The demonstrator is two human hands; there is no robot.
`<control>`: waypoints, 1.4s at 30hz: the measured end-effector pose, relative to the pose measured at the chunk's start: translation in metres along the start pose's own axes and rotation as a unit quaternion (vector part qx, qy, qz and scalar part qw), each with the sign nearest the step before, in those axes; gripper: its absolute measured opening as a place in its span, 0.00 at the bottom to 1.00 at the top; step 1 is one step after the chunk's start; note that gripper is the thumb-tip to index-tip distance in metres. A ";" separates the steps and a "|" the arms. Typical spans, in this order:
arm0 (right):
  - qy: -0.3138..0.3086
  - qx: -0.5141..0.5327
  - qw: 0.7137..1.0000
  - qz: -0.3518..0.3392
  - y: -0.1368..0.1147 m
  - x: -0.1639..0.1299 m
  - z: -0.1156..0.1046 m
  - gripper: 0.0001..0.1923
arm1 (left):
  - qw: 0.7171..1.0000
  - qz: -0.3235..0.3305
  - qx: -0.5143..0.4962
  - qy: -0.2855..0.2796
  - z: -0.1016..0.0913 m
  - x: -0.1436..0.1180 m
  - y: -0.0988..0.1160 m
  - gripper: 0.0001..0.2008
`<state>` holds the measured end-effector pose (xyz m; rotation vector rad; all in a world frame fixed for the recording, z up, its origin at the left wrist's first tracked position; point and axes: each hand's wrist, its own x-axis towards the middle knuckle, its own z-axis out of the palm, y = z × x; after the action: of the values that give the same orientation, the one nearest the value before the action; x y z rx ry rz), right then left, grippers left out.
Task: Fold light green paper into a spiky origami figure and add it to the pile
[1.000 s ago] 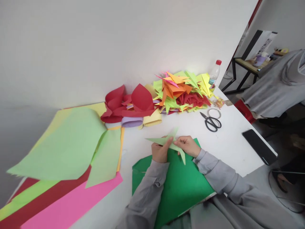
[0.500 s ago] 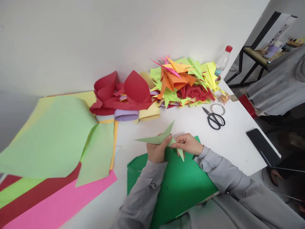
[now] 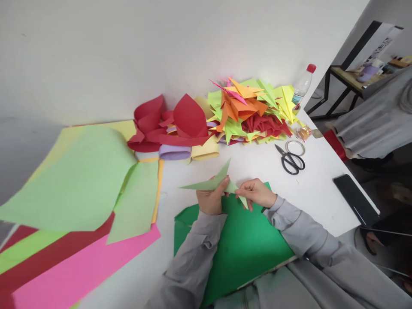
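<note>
A pale green folded paper figure (image 3: 206, 184) with long pointed ends, like an origami crane, is held up between both hands over a green sheet (image 3: 247, 240). My left hand (image 3: 210, 198) is closed around its middle, thumb on top. On the right, my right hand (image 3: 257, 193) pinches the strip that slants down toward the green sheet. One point sticks out to the left and another rises upward from the left hand. The fingers under the paper are partly hidden.
Black scissors (image 3: 291, 161) and a tape roll (image 3: 295, 148) lie right of the hands, a phone (image 3: 355, 199) farther right. Folded paper cranes (image 3: 241, 107), red paper loops (image 3: 189, 118) and a bottle (image 3: 301, 88) line the wall. Large paper sheets (image 3: 74, 184) cover the left.
The view has shifted slightly. The left hand has moved a little left with the folded paper, and the right hand's fingers have slid lower along the slanting strip.
</note>
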<state>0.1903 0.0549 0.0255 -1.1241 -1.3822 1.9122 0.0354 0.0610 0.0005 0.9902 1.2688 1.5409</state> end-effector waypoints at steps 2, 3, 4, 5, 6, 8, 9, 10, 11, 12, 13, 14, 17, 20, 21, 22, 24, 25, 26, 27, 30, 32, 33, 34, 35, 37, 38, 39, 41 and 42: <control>-0.005 0.019 1.000 0.001 0.000 0.000 0.000 0.26 | 1.000 0.007 0.009 0.002 0.000 0.000 0.002 0.10; -0.006 0.025 1.000 0.000 0.000 0.000 0.001 0.26 | 1.000 0.007 0.011 0.006 -0.001 0.000 0.003 0.10; -0.005 0.030 1.000 -0.002 0.000 -0.001 0.001 0.26 | 1.000 0.007 0.016 0.017 -0.002 0.000 0.004 0.10; -0.001 0.032 0.999 -0.003 0.001 -0.001 0.001 0.25 | 0.999 0.004 0.021 0.029 -0.003 0.000 0.004 0.11; 0.003 0.032 0.999 -0.003 0.001 -0.001 0.001 0.25 | 0.999 0.002 0.027 0.039 -0.003 0.000 0.005 0.11; 0.007 0.029 1.000 -0.002 0.002 -0.001 0.001 0.25 | 0.998 0.001 0.040 0.055 -0.005 0.000 0.005 0.11; 0.006 0.026 1.000 -0.002 0.002 -0.001 0.001 0.25 | 0.997 0.004 0.049 0.059 -0.005 0.000 0.005 0.12; 0.003 0.023 1.000 -0.001 0.002 -0.001 0.001 0.25 | 0.997 0.008 0.057 0.060 -0.005 0.000 0.006 0.12; -0.002 0.019 1.000 -0.001 0.001 -0.001 0.001 0.26 | 0.996 0.010 0.064 0.060 -0.005 0.000 0.006 0.12; -0.006 0.017 1.000 -0.002 0.001 -0.001 0.001 0.26 | 0.996 0.011 0.069 0.059 -0.005 0.000 0.007 0.12; -0.011 0.015 1.000 -0.003 0.001 -0.001 0.000 0.26 | 0.995 0.010 0.073 0.060 -0.004 -0.001 0.008 0.12; -0.015 0.014 1.000 -0.003 0.001 -0.001 0.000 0.26 | 0.995 0.008 0.076 0.061 -0.004 -0.001 0.008 0.12; -0.023 0.014 1.000 -0.002 0.002 -0.001 0.000 0.26 | 0.995 0.006 0.071 0.065 -0.004 -0.002 0.010 0.12; -0.025 0.016 1.000 -0.003 0.003 -0.001 0.000 0.26 | 0.996 -0.007 0.054 0.066 -0.003 -0.002 0.009 0.12; -0.024 0.016 1.000 -0.004 0.003 -0.001 0.001 0.26 | 0.997 -0.019 0.044 0.067 -0.003 -0.001 0.008 0.12; -0.023 0.016 1.000 -0.004 0.003 -0.001 0.001 0.26 | 0.997 -0.034 0.032 0.064 -0.003 -0.001 0.007 0.13; -0.016 0.016 1.000 -0.004 0.003 -0.002 0.001 0.27 | 0.998 -0.060 0.006 0.035 -0.001 -0.001 0.005 0.14; -0.013 0.017 1.000 -0.004 0.003 -0.002 0.001 0.27 | 0.998 -0.067 -0.004 0.010 0.000 -0.002 0.005 0.14; -0.011 0.018 1.000 -0.004 0.003 -0.002 0.002 0.27 | 0.997 -0.071 -0.006 -0.020 0.000 -0.003 0.006 0.13; -0.011 0.019 1.000 -0.004 0.003 -0.001 0.002 0.27 | 0.996 -0.072 -0.002 -0.047 0.001 -0.004 0.007 0.13; -0.012 0.028 1.000 -0.004 0.003 -0.001 0.002 0.27 | 0.995 -0.066 0.019 -0.078 0.003 -0.006 0.012 0.10; -0.010 0.033 0.999 0.007 0.004 -0.001 0.002 0.26 | 0.997 -0.058 0.018 -0.052 0.003 -0.006 0.015 0.09; -0.010 0.034 0.999 0.015 0.004 -0.001 0.002 0.26 | 0.998 -0.056 0.013 -0.034 0.003 -0.005 0.015 0.09; -0.012 0.033 0.999 0.022 0.004 -0.002 0.002 0.26 | 0.998 -0.058 0.006 -0.018 0.002 -0.004 0.015 0.10; -0.015 0.031 0.999 0.026 0.004 -0.003 0.001 0.26 | 0.998 -0.061 -0.002 -0.005 0.001 -0.002 0.015 0.10; -0.025 0.026 0.999 0.025 0.004 -0.004 0.000 0.26 | 0.997 -0.070 -0.015 0.006 0.000 0.000 0.013 0.10; -0.032 0.025 0.999 0.021 0.004 -0.005 -0.001 0.26 | 0.997 -0.073 -0.019 0.009 -0.001 0.001 0.012 0.10; -0.038 0.025 0.999 0.017 0.003 -0.006 -0.002 0.26 | 0.997 -0.073 -0.022 0.011 -0.001 0.002 0.011 0.10; -0.041 0.037 0.998 0.012 0.003 -0.006 -0.003 0.28 | 0.997 -0.075 -0.023 0.010 0.000 0.002 0.010 0.11; -0.035 0.045 0.998 0.011 0.003 -0.006 -0.003 0.29 | 0.997 -0.076 -0.022 0.008 0.000 0.001 0.010 0.11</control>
<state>0.1958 0.0506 0.0247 -1.0431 -1.3120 2.0253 0.0337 0.0614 0.0108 0.8346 1.2868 1.4556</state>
